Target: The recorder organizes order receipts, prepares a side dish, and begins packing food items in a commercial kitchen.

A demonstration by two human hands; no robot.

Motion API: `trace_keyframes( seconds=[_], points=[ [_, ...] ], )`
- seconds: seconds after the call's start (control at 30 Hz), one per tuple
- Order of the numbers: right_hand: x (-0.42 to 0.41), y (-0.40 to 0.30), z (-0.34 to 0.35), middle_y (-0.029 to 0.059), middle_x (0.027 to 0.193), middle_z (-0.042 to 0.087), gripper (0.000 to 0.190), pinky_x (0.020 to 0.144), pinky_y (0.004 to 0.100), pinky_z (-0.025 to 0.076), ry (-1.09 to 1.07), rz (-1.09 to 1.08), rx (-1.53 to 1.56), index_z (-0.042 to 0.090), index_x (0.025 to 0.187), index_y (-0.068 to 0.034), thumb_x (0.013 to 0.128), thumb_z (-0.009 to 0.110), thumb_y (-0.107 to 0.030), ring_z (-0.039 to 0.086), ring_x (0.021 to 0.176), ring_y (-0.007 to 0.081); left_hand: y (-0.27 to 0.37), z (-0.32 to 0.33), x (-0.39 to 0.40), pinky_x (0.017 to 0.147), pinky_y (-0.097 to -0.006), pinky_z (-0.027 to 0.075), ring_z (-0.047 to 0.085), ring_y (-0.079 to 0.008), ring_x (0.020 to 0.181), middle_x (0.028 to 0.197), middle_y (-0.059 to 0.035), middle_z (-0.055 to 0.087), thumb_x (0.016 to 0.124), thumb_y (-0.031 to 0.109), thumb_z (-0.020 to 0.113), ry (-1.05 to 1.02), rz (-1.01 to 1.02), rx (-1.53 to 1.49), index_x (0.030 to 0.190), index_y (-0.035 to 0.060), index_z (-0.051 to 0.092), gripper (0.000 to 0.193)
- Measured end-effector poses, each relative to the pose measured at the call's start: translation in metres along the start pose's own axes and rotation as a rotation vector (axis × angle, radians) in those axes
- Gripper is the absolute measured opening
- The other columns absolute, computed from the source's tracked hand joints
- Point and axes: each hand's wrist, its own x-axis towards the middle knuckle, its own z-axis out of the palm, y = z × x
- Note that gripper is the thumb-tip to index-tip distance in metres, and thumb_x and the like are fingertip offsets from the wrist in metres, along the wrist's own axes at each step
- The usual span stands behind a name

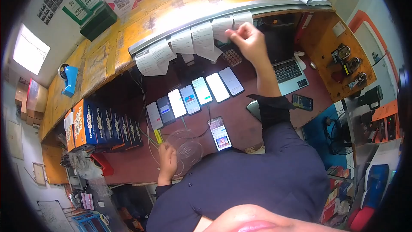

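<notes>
My right hand is raised in front of paper receipts hanging from a metal rail. Its fingers are curled, with thumb and forefinger close to one slip; whether they grip the paper is unclear. Low on the left, my left hand holds a clear, round plastic cup or lid by its edge. Just beyond those fingers is a yellow-green marker; I cannot tell if it is held too. Lit smartphones stand in a slanting row, and another smartphone lies closer to my body.
On the right sit a laptop, a dark smartphone and a mouse. Folded orange-and-blue boxes are stacked at left, with cables beside them. A blue tape dispenser rests on the wooden upper shelf.
</notes>
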Motion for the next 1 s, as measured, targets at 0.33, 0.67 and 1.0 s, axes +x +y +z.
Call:
trace_keyframes(
  seconds=[0.33, 0.67, 1.0],
  points=[
    [0.056, -0.065, -0.023, 0.0053, 0.066, 0.059, 0.021, 0.057, 0.0236, 0.046, 0.017, -0.211, -0.193, 0.046, 0.069, -0.004, 0.080, 0.063, -0.010, 0.058, 0.062, 0.0105, -0.002, -0.003, -0.007, 0.081, -0.0401, 0.034, 0.044, -0.0333, 0.090, 0.093, -0.0176, 0.045, 0.080, 0.011, 0.047, 0.090, 0.000, -0.027, 0.075, 0.0012, 0.051, 0.012],
    [0.032, -0.008, -0.007, -0.0066, 0.057, 0.034, 0.038, 0.047, 0.0205, 0.027, -0.206, -0.008, 0.196, 0.035, 0.060, -0.010, 0.075, 0.070, -0.012, 0.031, 0.054, 0.0044, -0.011, -0.003, -0.012, 0.083, -0.0407, 0.033, 0.043, -0.0346, 0.093, 0.095, -0.0180, 0.046, 0.079, 0.012, 0.047, 0.116, -0.050, -0.016, 0.076, 0.0014, 0.052, 0.011],
    [0.239, -0.109, 0.044, 0.0143, 0.091, 0.066, 0.042, 0.091, 0.0412, 0.037, -0.201, -0.343, -0.069, 0.063, 0.099, -0.004, 0.077, 0.065, -0.040, 0.061, 0.091, 0.0241, -0.017, -0.020, -0.028, 0.083, -0.0403, 0.033, 0.042, -0.0350, 0.094, 0.097, -0.0179, 0.045, 0.078, 0.010, 0.048, 0.133, -0.085, 0.003, 0.078, 0.0010, 0.051, 0.010]
  ],
)
